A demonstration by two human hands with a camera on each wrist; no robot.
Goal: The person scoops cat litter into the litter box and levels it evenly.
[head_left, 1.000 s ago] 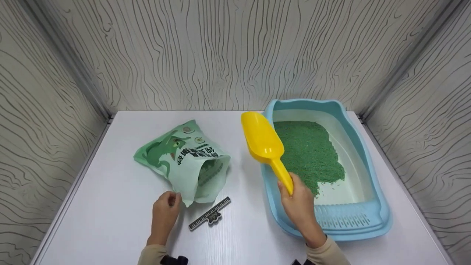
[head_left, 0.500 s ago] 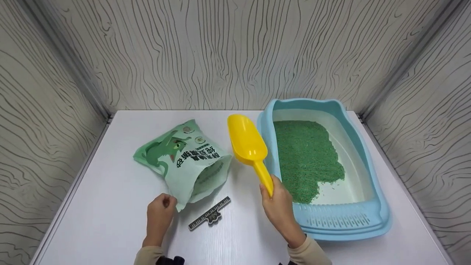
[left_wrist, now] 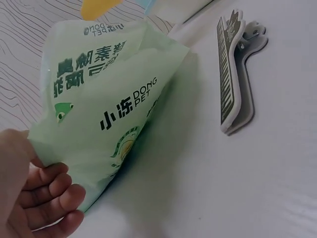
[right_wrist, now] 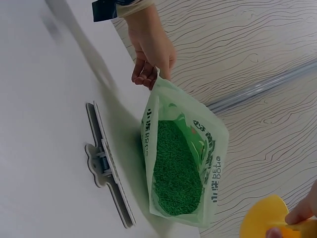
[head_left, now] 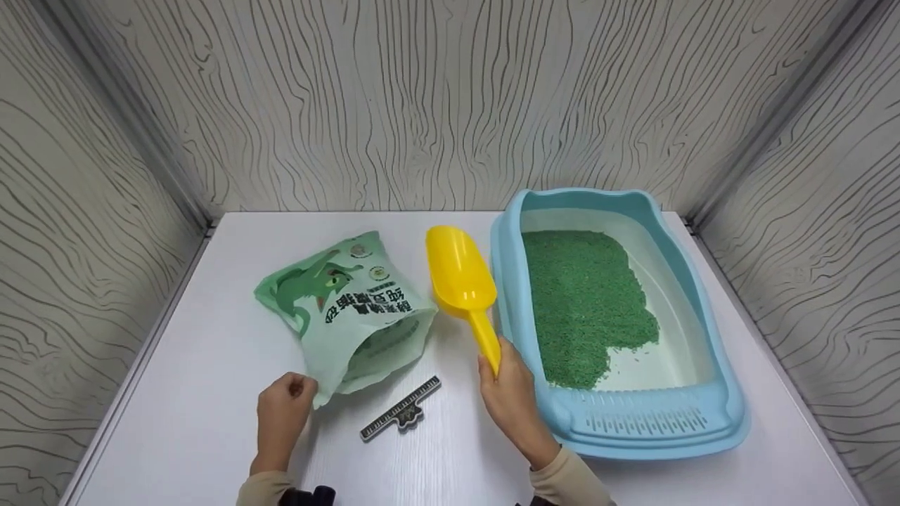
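My left hand (head_left: 285, 397) pinches the corner of the mouth of a pale green cat litter bag (head_left: 369, 309), which lies on the table with its mouth towards me. In the right wrist view green pellets (right_wrist: 176, 173) show inside the open bag. My right hand (head_left: 512, 393) grips the handle of a yellow scoop (head_left: 460, 270). The scoop is held between the bag and the litter box, and its bowl looks bare in the head view. A blue litter box (head_left: 517, 281) stands at the right with green litter (head_left: 583, 302) over part of its floor.
A piano-patterned clip (head_left: 401, 409) lies on the white table (head_left: 436, 464) just in front of the bag mouth. Patterned wall panels (head_left: 450, 105) enclose the table at the back and both sides.
My right hand has moved left with the scoop, away from the litter box. My left hand has drawn the bag's corner left and slightly towards me, turning the mouth wider.
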